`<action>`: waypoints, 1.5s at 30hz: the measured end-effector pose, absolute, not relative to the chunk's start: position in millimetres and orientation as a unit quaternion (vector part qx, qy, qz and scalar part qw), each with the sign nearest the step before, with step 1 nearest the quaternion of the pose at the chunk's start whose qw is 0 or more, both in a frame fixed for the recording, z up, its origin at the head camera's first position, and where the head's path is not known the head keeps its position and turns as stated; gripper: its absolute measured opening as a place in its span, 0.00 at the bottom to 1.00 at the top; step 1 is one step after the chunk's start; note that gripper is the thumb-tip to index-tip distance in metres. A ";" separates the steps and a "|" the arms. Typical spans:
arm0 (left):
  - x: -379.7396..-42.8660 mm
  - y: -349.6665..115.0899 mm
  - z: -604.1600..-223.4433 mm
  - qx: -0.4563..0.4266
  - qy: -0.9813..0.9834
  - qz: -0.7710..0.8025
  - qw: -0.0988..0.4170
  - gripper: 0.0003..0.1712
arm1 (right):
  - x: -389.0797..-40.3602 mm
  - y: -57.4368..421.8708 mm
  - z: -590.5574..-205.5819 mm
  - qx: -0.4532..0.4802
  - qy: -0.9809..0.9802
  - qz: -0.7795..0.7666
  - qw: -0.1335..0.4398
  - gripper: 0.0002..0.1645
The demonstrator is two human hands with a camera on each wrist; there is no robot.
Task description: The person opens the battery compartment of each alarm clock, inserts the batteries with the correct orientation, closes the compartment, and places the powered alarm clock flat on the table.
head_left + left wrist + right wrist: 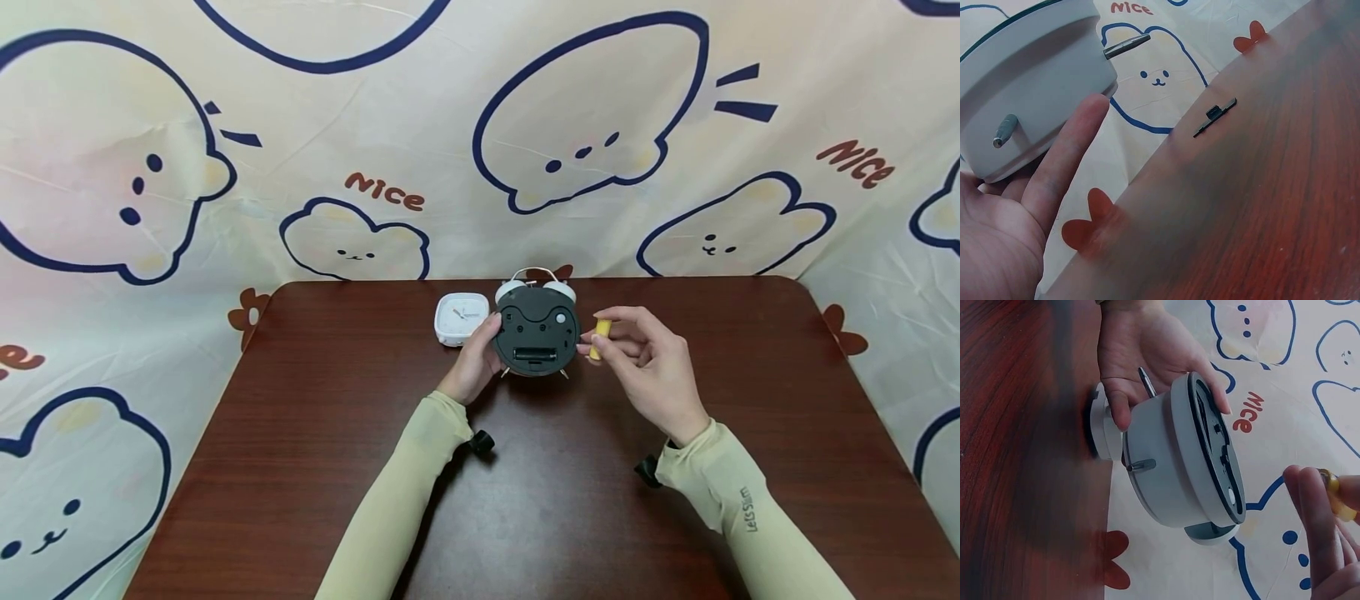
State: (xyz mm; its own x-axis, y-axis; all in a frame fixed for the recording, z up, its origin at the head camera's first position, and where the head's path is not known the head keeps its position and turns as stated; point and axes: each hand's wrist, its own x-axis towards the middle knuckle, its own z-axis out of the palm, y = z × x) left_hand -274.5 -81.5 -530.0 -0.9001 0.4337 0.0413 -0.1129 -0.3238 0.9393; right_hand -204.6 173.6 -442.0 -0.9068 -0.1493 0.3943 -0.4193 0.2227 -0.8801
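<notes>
My left hand (474, 365) grips a white twin-bell alarm clock (536, 325) by its left side, thumb on the dark back that faces the head camera. Low on that back is an uncovered battery compartment (535, 354). In the left wrist view, fingers support the clock's white body (1041, 81) from beneath, near its metal feet. Just right of the clock, my right hand (654, 371) pinches a yellow battery (600, 340) between thumb and fingers. The right wrist view shows the battery's metal end, apart from the clock.
A small black battery cover (1215, 117) lies on the brown table in the left wrist view. Left of the held clock, a white square clock (461, 318) rests on the tabletop (337, 400). A cartoon-printed cloth (450, 125) hangs behind and at the sides.
</notes>
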 end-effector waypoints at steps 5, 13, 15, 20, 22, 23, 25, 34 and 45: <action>-274.3 -81.8 -530.1 0.144 0.554 0.802 0.171 0.35 | -205.4 173.9 -443.3 0.187 -0.778 0.587 0.120 0.19; -273.6 -82.2 -530.0 0.144 0.553 0.803 0.170 0.35 | -206.9 171.5 -443.9 0.176 -0.824 0.518 0.149 0.21; -273.5 -82.3 -529.7 0.142 0.554 0.802 0.171 0.35 | -206.9 170.5 -443.6 0.174 -0.829 0.512 0.146 0.20; -273.7 -81.8 -530.0 0.140 0.562 0.796 0.176 0.37 | -207.3 167.7 -444.2 0.178 -0.837 0.496 0.149 0.22; -274.0 -81.5 -530.3 0.142 0.565 0.793 0.177 0.37 | -207.9 165.8 -445.2 0.190 -0.838 0.485 0.162 0.23; -274.1 -81.5 -530.4 0.143 0.566 0.792 0.177 0.37 | -208.5 164.6 -446.0 0.200 -0.838 0.477 0.171 0.23; -274.3 -81.3 -530.8 0.144 0.568 0.791 0.177 0.38 | -210.0 161.9 -447.8 0.223 -0.838 0.461 0.189 0.23; -274.4 -80.0 -532.7 0.142 0.564 0.794 0.176 0.38 | -220.8 146.2 -453.5 0.319 -0.828 0.398 0.234 0.20; -274.2 -79.5 -530.6 0.131 0.569 0.791 0.182 0.39 | -227.1 131.6 -461.5 0.359 -0.818 0.373 0.251 0.19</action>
